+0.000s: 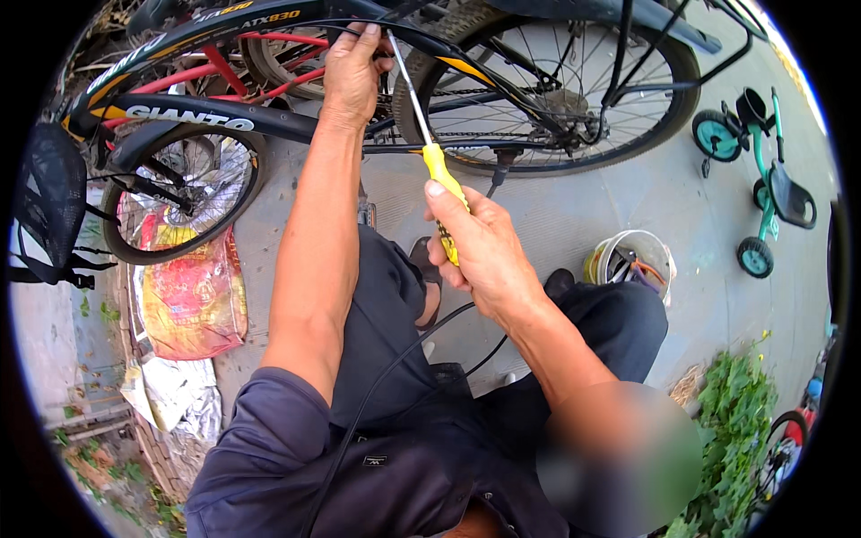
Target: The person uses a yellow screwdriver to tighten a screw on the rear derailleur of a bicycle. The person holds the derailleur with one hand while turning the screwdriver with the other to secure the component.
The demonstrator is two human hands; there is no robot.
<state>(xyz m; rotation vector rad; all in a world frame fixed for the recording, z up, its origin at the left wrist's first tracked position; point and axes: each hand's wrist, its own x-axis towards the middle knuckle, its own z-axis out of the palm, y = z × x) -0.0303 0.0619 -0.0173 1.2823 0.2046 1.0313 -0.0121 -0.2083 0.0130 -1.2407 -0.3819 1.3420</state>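
Observation:
A black bicycle point(291, 123) with orange and white markings stretches across the upper part of the head view. My right hand point(484, 247) is wrapped round the yellow handle of a screwdriver point(436, 166). Its long metal shaft points up and away, the tip ending at the frame near the seat area. Beside that tip, my left hand point(352, 72) is closed at the black frame, its fingertips against a thin black cable or tube. What those fingers pinch is too small to make out. The rear wheel point(547, 99) stands right of both hands.
A white bucket of tools point(632, 255) stands by my right knee. A green children's tricycle point(762, 179) is at the far right, leafy plants point(731, 408) below it. On the left lie a red and yellow sack point(193, 296) and the front wheel point(184, 193). A black cord crosses my lap.

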